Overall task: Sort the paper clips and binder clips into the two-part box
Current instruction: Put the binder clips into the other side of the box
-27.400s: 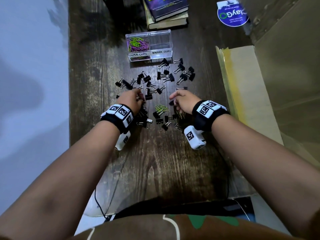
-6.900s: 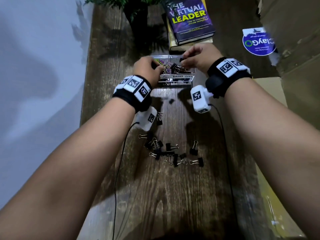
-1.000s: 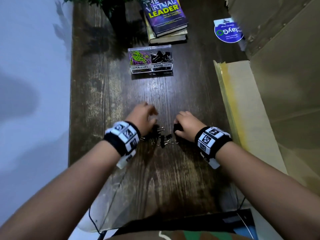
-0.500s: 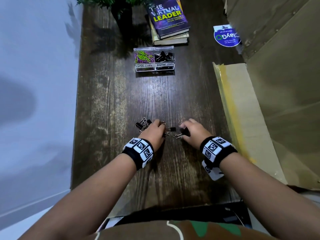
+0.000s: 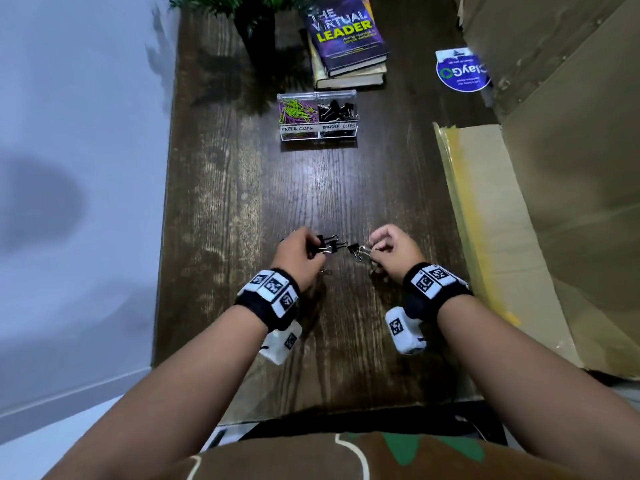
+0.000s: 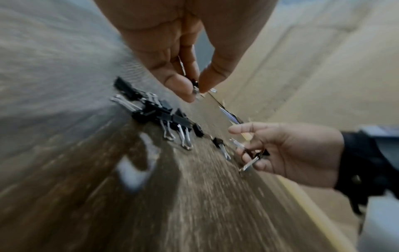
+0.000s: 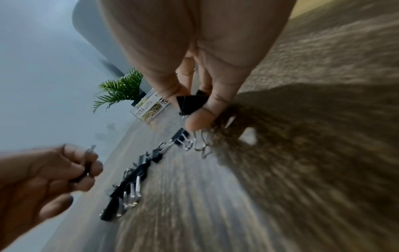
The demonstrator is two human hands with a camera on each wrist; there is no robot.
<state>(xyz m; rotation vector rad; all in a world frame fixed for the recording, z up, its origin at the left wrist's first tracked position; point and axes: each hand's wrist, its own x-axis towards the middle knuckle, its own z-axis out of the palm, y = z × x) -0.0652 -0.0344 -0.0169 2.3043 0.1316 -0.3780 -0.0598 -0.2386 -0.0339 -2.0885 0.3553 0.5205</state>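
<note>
The clear two-part box [image 5: 317,131] stands far up the dark wooden table, with coloured paper clips [image 5: 298,110] in its left half and black binder clips [image 5: 337,110] in its right half. A short row of loose black binder clips [image 5: 332,245] lies on the wood between my hands. My left hand [image 5: 301,252] is raised just off the table and pinches a binder clip [image 6: 195,87] between thumb and fingers. To the right, my right hand [image 5: 391,249] grips black binder clips [image 7: 191,104] in its curled fingers.
Two stacked books [image 5: 348,39] and a potted plant [image 5: 254,26] stand behind the box. A round blue sticker [image 5: 462,72] lies at the back right. A big cardboard sheet [image 5: 512,220] runs along the table's right edge. A pale wall borders the left.
Both hands have lifted off the table with binder clips in their fingers. Fewer loose clips lie between them than half a second ago.
</note>
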